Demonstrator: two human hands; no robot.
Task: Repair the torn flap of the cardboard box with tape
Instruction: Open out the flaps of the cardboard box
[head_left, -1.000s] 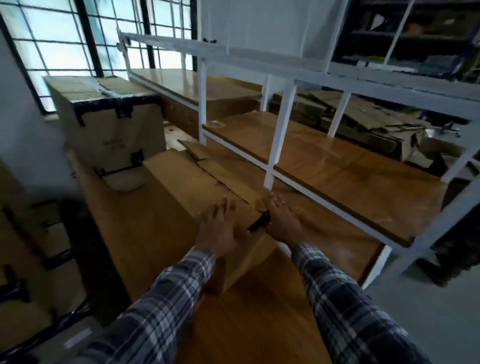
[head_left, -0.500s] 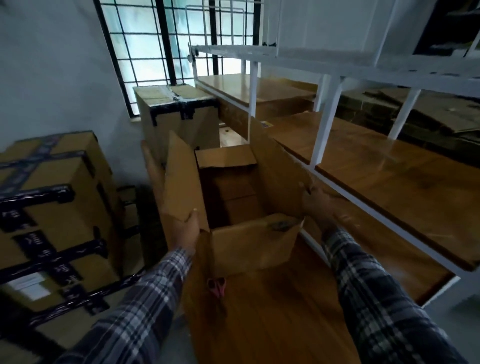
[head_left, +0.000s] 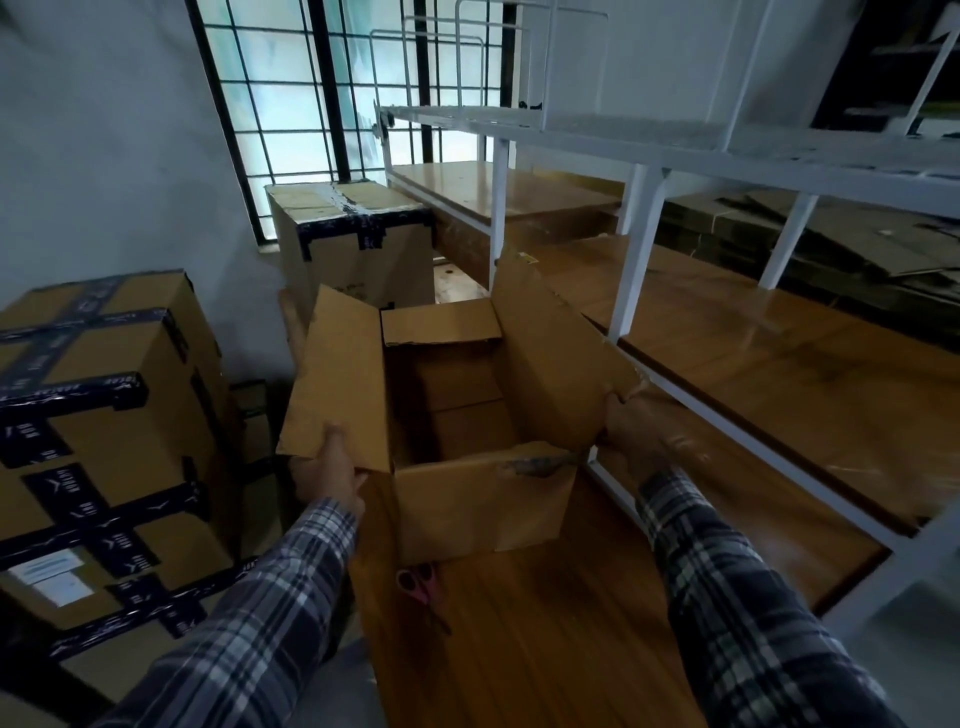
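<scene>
**Open box held by both side flaps**

The left flap (head_left: 337, 384) is pinched by the left hand (head_left: 327, 475); the right flap (head_left: 556, 364) is gripped by the right hand (head_left: 631, 434). The box (head_left: 483, 499) is set on the table (head_left: 545, 639), scissors (head_left: 418, 584) at its 7 o'clock.

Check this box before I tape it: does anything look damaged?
Yes. The open cardboard box has a ragged, torn edge on its right flap beside the right hand, and a scuffed tear along the near flap's top edge. The left hand holds the left flap.
</scene>
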